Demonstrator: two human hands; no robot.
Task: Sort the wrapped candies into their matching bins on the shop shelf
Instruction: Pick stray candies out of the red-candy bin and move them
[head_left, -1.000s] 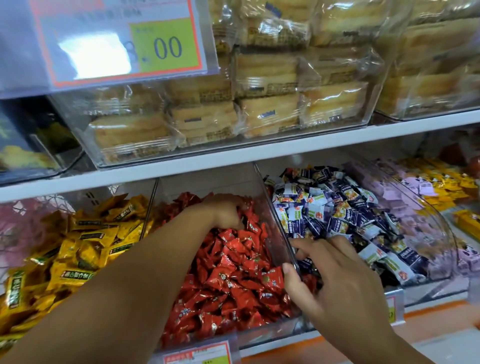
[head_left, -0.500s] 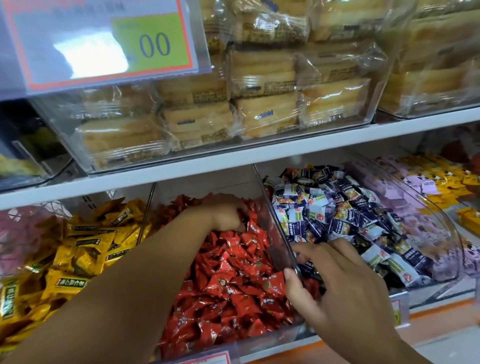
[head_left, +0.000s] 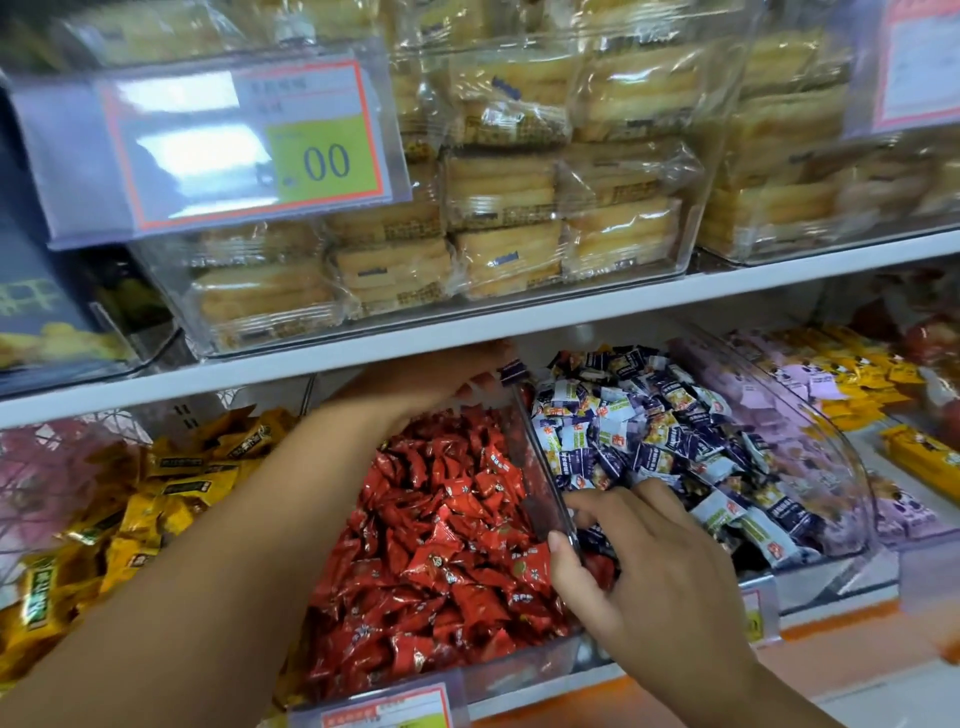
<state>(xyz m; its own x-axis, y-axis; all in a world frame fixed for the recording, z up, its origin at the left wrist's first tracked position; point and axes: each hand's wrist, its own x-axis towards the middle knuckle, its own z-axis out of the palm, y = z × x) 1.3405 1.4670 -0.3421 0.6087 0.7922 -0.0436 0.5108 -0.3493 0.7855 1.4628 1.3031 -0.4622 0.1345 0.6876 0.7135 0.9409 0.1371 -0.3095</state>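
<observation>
Left hand (head_left: 441, 382): it has risen out of the red candies (head_left: 447, 525), where it lay buried half a second ago. It now sits at the back of that bin, just under the white shelf (head_left: 519, 322) edge. Your fingertips pinch one dark blue candy (head_left: 512, 370), held at the top rear end of the clear divider (head_left: 540, 483), on the line between the red bin and the blue-and-white candies (head_left: 649, 426). Your forearm crosses the red bin diagonally from lower left.

Right hand (head_left: 654, 566): its position is unchanged from the earlier frames. The thumb lies against the front edge of the divider on the red side. The fingers are curled down into the blue-and-white bin on the other side. You cannot tell whether those fingers hold a candy. A few red wrappers show just below the thumb, on the blue side of the divider.

Adjacent stock: yellow candies (head_left: 171, 483) fill the bin left of the red one. Pale purple candies (head_left: 753, 395) fill the bin right of the blue-and-white one. Wrapped cakes (head_left: 498, 187) stand in clear boxes on the shelf above, beside a price tag (head_left: 249, 145).
</observation>
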